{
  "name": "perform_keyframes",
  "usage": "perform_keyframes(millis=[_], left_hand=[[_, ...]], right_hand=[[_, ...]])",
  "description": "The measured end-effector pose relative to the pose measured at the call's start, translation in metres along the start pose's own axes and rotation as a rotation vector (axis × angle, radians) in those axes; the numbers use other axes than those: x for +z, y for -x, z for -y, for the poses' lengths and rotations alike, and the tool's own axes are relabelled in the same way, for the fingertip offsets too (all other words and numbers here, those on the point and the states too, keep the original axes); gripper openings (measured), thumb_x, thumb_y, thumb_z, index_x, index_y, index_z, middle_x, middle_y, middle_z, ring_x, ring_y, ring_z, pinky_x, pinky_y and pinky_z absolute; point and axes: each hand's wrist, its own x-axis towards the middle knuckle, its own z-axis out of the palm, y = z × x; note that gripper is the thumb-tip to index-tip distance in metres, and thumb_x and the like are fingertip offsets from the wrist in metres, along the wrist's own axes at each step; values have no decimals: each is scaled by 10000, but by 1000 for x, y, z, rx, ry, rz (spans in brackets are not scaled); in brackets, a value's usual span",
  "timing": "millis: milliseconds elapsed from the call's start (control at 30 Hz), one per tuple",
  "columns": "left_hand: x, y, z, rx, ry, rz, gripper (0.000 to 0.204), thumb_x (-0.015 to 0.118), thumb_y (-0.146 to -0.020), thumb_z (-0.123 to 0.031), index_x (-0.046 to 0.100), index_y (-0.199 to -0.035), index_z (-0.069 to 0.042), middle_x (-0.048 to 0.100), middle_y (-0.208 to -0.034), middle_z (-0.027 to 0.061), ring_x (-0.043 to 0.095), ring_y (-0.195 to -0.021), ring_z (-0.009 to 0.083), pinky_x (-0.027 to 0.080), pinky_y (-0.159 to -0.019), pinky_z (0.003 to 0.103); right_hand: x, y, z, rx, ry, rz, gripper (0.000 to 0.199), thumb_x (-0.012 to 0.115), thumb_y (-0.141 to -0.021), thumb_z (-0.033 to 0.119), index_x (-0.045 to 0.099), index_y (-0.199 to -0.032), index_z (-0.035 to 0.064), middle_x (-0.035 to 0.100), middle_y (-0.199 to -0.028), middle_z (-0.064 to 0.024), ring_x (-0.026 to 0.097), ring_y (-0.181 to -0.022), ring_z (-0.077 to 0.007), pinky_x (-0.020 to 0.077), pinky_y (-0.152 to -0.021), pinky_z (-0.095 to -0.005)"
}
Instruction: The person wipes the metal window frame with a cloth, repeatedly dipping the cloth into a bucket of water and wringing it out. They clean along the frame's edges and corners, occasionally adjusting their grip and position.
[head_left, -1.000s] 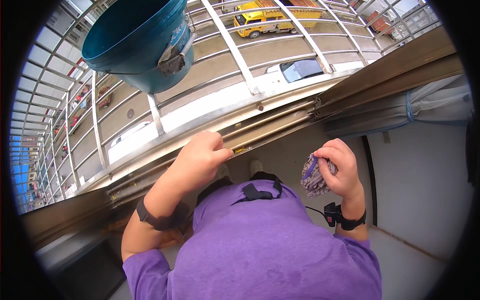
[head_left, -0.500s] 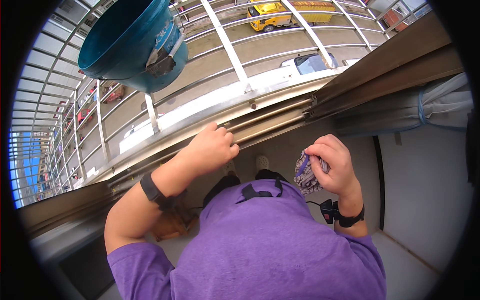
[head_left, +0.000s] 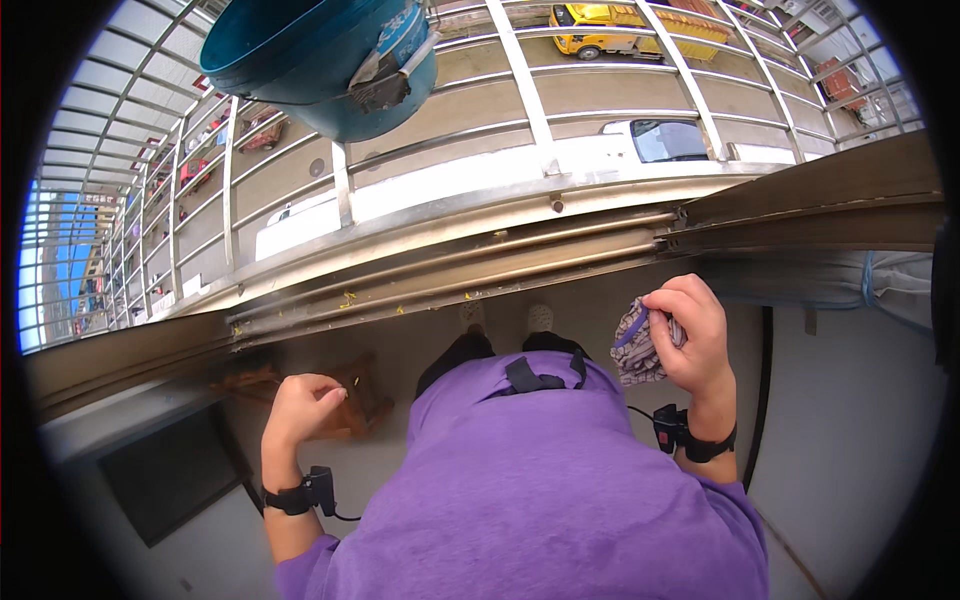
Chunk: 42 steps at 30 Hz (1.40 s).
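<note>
My right hand (head_left: 697, 335) is closed on a bunched, pale cloth (head_left: 638, 367) with dark stripes and purple trim. It is held up beside my body, at the right. At the left, my left hand (head_left: 303, 407) hangs below the window frame with fingers curled and thumb pressed to them. What that pinch holds, if anything, is hidden. A small yellow speck (head_left: 356, 382) shows just past the thumb. Ahead of me runs a metal window track (head_left: 560, 256) with several yellow bits (head_left: 348, 299) scattered along it. Neither hand touches the track.
A blue-green bucket (head_left: 330, 85) with a taped patch hangs beyond the sill, by metal security bars (head_left: 525, 85). Brown wooden furniture (head_left: 372, 405) stands below my left hand. A tied curtain (head_left: 885, 285) is at the right. Outside, far below, are a yellow truck (head_left: 610, 35) and a white vehicle.
My left hand has left the window track and moved down and left. The right hand keeps the cloth. The view has turned slightly, and more of the track with its yellow bits shows.
</note>
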Motion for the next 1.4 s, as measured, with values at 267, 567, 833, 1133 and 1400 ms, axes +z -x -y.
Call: perform_keyframes(millis=[267, 567, 833, 1133, 1400], left_hand=[[52, 10, 9, 179, -28, -491, 168, 666, -737, -2, 686, -900, -39, 674, -783, 121, 639, -703, 284, 510, -663, 346], [57, -68, -130, 836, -152, -612, 173, 727, -727, -93, 659, -884, -70, 549, -740, 60, 555, -665, 241, 475, -572, 350], [16, 3, -34, 183, -291, -242, 391, 529, -710, 64, 658, -1060, -54, 663, -1077, 136, 647, -897, 325, 534, -807, 377], [-26, -50, 35, -338, -312, -876, 352, 695, -802, -339, 711, -1033, -74, 599, -1013, 132, 547, -990, 314, 442, -866, 460], [9, -64, 3, -151, -371, -814, 295, 612, -838, -326, 691, -1026, -114, 516, -961, 106, 471, -936, 300, 380, -799, 462]], right_hand=[[15, -27, 16, -103, -5, 85, 170, 643, -699, -46, 645, -855, 23, 593, -792, -111, 573, -706, -278, 471, -625, -356], [37, -48, 41, -227, -54, 145, 168, 652, -690, -56, 646, -842, 16, 592, -780, -110, 572, -693, -276, 468, -612, -350], [28, -39, 40, -84, -22, 91, 159, 632, -702, -71, 638, -843, 2, 577, -777, -116, 563, -702, -272, 460, -616, -349], [37, -46, 47, -117, -47, 104, 161, 633, -696, -70, 632, -838, 5, 576, -778, -115, 558, -693, -276, 456, -620, -356], [36, -46, 46, -96, -8, 100, 167, 633, -692, -74, 630, -840, 3, 572, -777, -119, 555, -694, -281, 453, -618, -359]])
